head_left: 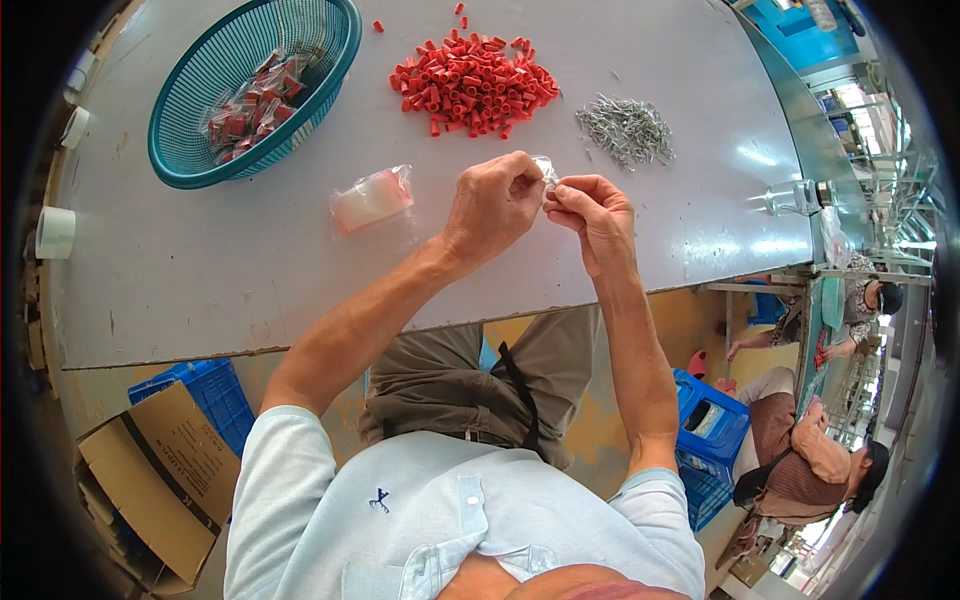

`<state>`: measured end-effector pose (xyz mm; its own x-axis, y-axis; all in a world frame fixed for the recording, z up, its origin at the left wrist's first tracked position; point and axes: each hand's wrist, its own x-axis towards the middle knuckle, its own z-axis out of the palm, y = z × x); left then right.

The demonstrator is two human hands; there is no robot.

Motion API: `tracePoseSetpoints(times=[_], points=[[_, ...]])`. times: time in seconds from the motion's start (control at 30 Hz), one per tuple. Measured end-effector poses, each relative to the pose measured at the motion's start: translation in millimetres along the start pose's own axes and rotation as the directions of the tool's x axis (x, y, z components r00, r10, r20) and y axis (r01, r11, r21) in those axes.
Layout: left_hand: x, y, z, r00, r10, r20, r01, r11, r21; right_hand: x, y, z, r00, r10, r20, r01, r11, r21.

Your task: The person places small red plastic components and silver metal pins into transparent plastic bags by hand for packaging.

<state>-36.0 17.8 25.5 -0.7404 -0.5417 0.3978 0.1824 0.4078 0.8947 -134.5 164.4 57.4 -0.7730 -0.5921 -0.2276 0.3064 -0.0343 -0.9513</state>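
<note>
My left hand [493, 205] and my right hand [598, 215] meet above the table, fingertips pinched close together. Between them is a small clear plastic bag [545, 168], its top sticking up past the fingers; what it contains is hidden. Beyond my hands lies a heap of red plastic caps [475, 84], with a few loose ones farther back. To its right sits a pile of small silvery metal pins [627, 131]. A stack of flat clear bags with a reddish edge [374, 202] rests left of my left hand.
A teal plastic basket [170, 165] at the back left holds filled bags of red pieces [262, 105]. A glass jar [795, 198] lies at the table's right. Tape rolls [56, 233] line the left edge. Blue crates and a cardboard box [165, 470] stand below; two people sit at right.
</note>
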Motion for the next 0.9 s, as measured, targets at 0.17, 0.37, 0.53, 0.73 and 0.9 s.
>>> tracePoseSetpoints(times=[0.17, 0.37, 0.53, 0.73, 0.9], points=[[-1.2, 4.9, 1.8, 0.998, 0.003, 0.055, -0.002, 0.999, -0.032, -3.2, 6.5, 1.8, 0.991, -0.116, -0.065, 0.113, 0.992, -0.055], [-2.9, 11.2, 3.1, 0.976, -0.174, 0.132, 0.192, 0.970, -0.148, -5.8, 18.5, 7.1, 0.940, -0.338, -0.047, 0.307, 0.898, -0.315], [-1.9, 0.4, 3.4, 0.938, -0.310, 0.158, 0.346, 0.877, -0.335, -5.6, 15.8, 10.9, 0.956, -0.289, -0.043, 0.272, 0.933, -0.235], [-2.0, 4.6, 3.3, 0.899, -0.377, 0.221, 0.436, 0.808, -0.396, -10.8, 20.1, 12.1, 0.918, -0.387, -0.086, 0.348, 0.889, -0.297], [-2.5, 4.6, 1.3, 0.892, -0.379, 0.248, 0.451, 0.795, -0.405, -13.2, 18.1, 8.8, 0.900, -0.437, -0.015, 0.369, 0.779, -0.507]])
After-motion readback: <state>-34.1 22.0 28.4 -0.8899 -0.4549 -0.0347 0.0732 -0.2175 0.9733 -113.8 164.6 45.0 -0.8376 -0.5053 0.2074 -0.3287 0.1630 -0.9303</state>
